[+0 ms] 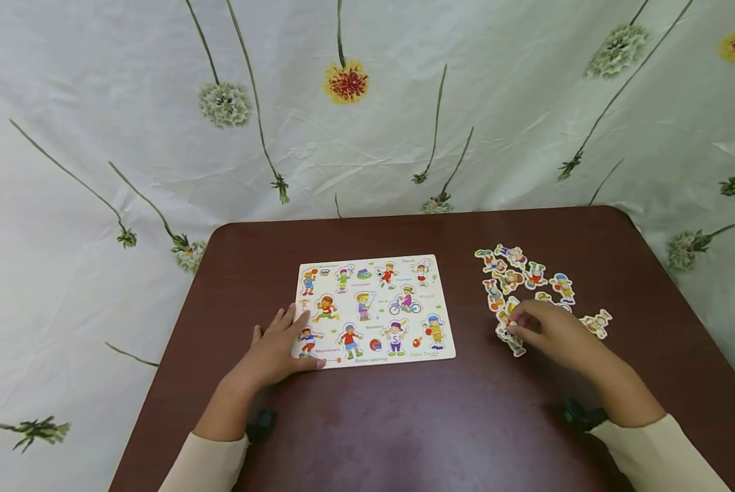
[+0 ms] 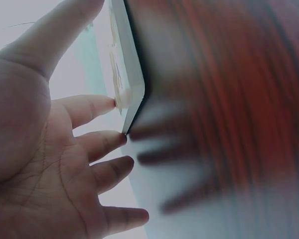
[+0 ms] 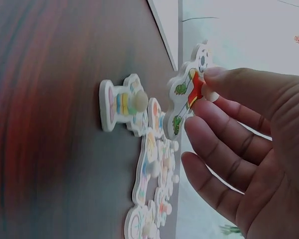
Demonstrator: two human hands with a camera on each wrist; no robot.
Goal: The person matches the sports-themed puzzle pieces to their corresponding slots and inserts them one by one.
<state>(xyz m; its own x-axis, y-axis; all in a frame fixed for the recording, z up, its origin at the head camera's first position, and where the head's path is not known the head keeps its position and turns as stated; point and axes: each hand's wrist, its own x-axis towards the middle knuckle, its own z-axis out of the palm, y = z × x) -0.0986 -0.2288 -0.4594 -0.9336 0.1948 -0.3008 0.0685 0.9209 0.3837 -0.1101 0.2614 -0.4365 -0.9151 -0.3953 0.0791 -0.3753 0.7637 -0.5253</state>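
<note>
A white puzzle board [image 1: 349, 314] printed with sports figures lies flat on the table. My left hand [image 1: 277, 345] rests at its left edge, fingers spread, thumb along the near corner; the left wrist view shows straight fingertips against the board's edge. In the right wrist view, my right hand [image 3: 244, 134] pinches a knobbed puzzle piece [image 3: 193, 92] between thumb and fingers. That piece shows a figure in red with a black-and-white ball, and is tilted up beside the other pieces. Thumb and fingertips partly hide its knob.
Several loose puzzle pieces [image 1: 535, 275] with knobs lie clustered right of the board, one piece [image 1: 597, 323] farther right. The dark brown table [image 1: 367, 424] has a rounded far edge, with a flowered white cloth [image 1: 392, 137] hanging behind it.
</note>
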